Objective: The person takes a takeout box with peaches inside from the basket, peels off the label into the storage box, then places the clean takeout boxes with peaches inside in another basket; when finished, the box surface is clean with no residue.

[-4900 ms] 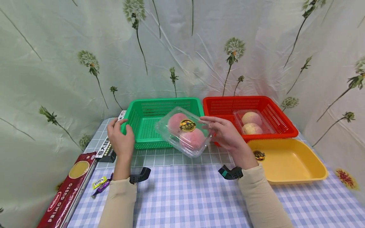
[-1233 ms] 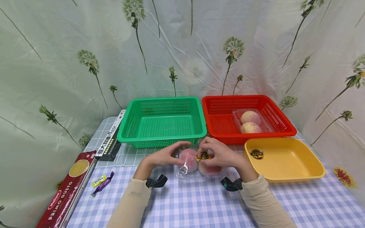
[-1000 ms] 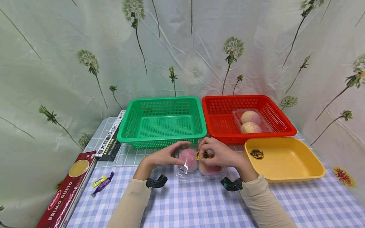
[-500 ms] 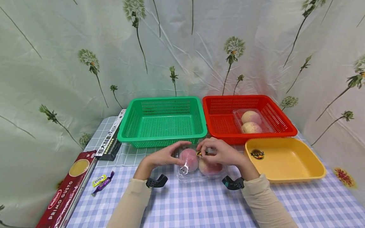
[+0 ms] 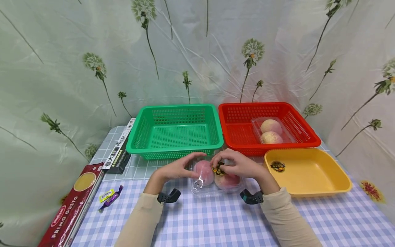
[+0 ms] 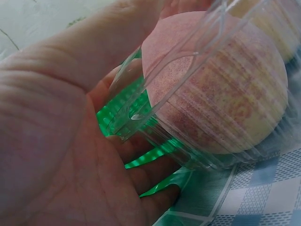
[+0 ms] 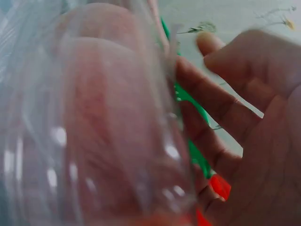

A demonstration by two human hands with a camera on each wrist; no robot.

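Observation:
On the cloth in the middle sits a clear plastic fruit box (image 5: 202, 190) with two pink peaches, peach (image 5: 204, 172) and peach (image 5: 227, 180). My left hand (image 5: 176, 168) holds the box's left end, thumb at the near side and fingers at the far side; the left wrist view shows the fingers curving behind the plastic. My right hand (image 5: 242, 164) bends over the lid, fingertips at a black and gold round sticker (image 5: 218, 168) above the right peach. In the right wrist view a gap parts its thumb (image 7: 249, 59) from the index finger (image 7: 211, 92).
Behind stand a green basket (image 5: 176, 151) and a red basket (image 5: 268, 147), the red one holding another clear box (image 5: 287, 132) of two peaches. A yellow tray (image 5: 311, 171) with a similar sticker is right. Pasta packs (image 5: 74, 202) and small candies (image 5: 112, 198) lie left.
Earlier the right hand held the box tilted in the air with the left hand apart; now it lies on the cloth. Lately the right fingertips shift slightly and more of the sticker shows.

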